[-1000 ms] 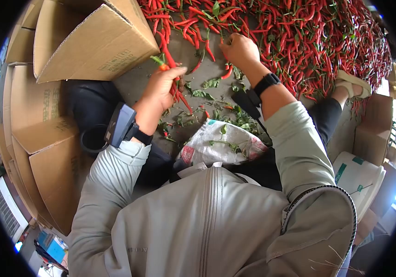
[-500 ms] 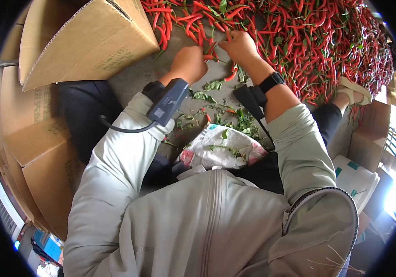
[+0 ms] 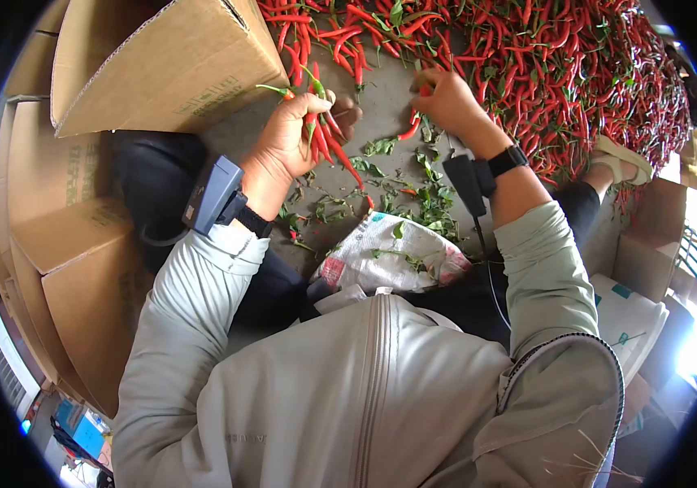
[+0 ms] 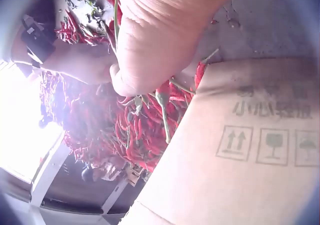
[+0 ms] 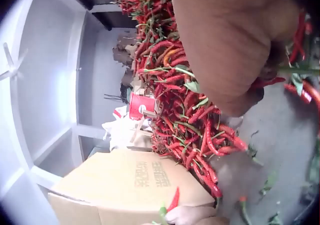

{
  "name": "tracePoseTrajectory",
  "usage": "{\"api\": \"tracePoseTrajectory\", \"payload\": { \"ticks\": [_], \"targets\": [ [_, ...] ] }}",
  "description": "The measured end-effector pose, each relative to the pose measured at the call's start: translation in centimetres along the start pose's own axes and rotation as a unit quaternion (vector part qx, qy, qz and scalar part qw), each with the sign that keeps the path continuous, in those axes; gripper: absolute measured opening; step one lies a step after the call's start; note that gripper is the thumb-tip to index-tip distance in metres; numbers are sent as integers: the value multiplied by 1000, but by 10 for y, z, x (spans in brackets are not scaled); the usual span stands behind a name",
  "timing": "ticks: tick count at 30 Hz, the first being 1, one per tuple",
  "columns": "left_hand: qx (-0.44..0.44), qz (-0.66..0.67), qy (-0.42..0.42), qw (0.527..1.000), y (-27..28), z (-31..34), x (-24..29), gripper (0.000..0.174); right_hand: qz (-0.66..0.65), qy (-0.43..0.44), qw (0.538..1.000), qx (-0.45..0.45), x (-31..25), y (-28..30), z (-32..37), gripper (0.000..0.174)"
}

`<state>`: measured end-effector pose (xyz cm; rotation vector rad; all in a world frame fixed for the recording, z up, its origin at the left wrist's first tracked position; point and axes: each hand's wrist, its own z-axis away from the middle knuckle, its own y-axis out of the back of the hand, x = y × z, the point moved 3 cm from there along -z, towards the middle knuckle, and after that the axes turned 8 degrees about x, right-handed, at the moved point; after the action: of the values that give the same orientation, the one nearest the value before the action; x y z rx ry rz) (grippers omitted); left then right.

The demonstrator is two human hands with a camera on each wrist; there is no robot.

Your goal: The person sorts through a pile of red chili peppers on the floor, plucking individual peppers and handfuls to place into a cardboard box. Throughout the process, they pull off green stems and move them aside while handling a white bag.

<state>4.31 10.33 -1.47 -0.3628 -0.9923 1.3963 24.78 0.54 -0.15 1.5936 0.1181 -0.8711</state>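
Several red chillies (image 3: 343,158) sit bunched in the left hand (image 3: 287,134), thumb laid across them up by the stems, and this grip is plainly closed on the bunch. Look at how they lie: green stems up at the thumb, the red bodies running down from the grip towards the person, fanned a little, the longest slanting out on the side away from the cardboard box (image 3: 178,73). One stem end pokes the other way, towards the box's near right corner, so the bunch is just beside that corner, and the left hand is clearly the nearer one to it.

Over to the right hand (image 3: 455,106), further right of the box: fingers curled, pinching a red chilli (image 3: 425,89), only a bit of it showing, so its full length I can't call. Below those fingers a loose chilli (image 3: 410,128) lies aslant on the floor, right of the box and nearer the right hand than the left.

Further out, the heap (image 3: 560,73) spreads from the box's right side away past the right hand, which is the closer hand to its bulk. Leaves (image 3: 434,203) and a white sack (image 3: 389,244) lie right of the box, on the person's side.
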Motion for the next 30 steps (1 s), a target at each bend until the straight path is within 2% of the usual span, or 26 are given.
{"api": "tracePoseTrajectory", "payload": {
  "ticks": [1, 4, 7, 10, 11, 13, 14, 15, 16, 17, 18, 21, 23, 24, 25, 27, 28, 30],
  "targets": [
    [-3, -1, -1, 1000, -1, 1, -5, 13, 69, 6, 997, -42, -1, -1, 7, 24],
    [11, 35, 32, 999, 3, 5, -19, 7, 233, 155, 955, -96, -1, -25, 26, 17],
    [26, 38, 37, 998, 5, 18, -26, 7, 268, 115, 951, -103, -13, -32, 41, 16],
    [45, 12, 24, 999, 7, 33, -31, 7, 234, 114, 963, -66, -18, -26, 50, 14],
    [59, -16, 15, 998, 7, 39, -32, 13, 234, 117, 963, -58, -20, -21, 53, 14],
    [58, -19, 1, 998, 2, 48, -37, 13, 68, -10, 998, -12, -34, 3, 67, 11],
    [53, -26, 0, 998, 0, 50, -42, 13, -113, -144, 983, 11, -35, 8, 76, 6],
    [48, -33, -1, 998, -4, 52, -47, 12, -113, -140, 983, 17, -36, 9, 85, 6],
    [33, -49, -13, 998, -14, 56, -53, 12, -353, -215, 910, 37, -32, 4, 95, 6],
    [55, -79, -37, 995, -25, 60, -59, 14, -570, -273, 773, 52, -29, 0, 106, 6],
    [41, -96, -61, 993, -36, 65, -66, 14, -708, -364, 599, 81, -44, -7, 115, 7],
    [12, -182, -98, 978, -61, 76, -84, 18, -775, -334, 533, 65, -52, -7, 135, 11],
    [-7, -280, -199, 939, -76, 79, -97, 21, -825, -299, 467, 108, -83, -6, 148, 13],
    [-5, -374, -219, 901, -79, 83, -95, 26, -832, -263, 480, 89, -85, -4, 155, 16],
    [-8, -379, -223, 898, -81, 85, -95, 26, -835, -256, 478, 91, -87, -3, 160, 16],
    [17, -452, -265, 852, -78, 87, -97, 39, -837, -231, 485, 100, -95, 4, 169, 22],
    [6, -461, -233, 857, -75, 86, -99, 41, -830, -230, 500, 88, -100, 8, 174, 32],
    [-10, -485, -225, 845, -78, 92, -99, 40, -838, -199, 503, 71, -103, 13, 181, 36]
  ]
}}
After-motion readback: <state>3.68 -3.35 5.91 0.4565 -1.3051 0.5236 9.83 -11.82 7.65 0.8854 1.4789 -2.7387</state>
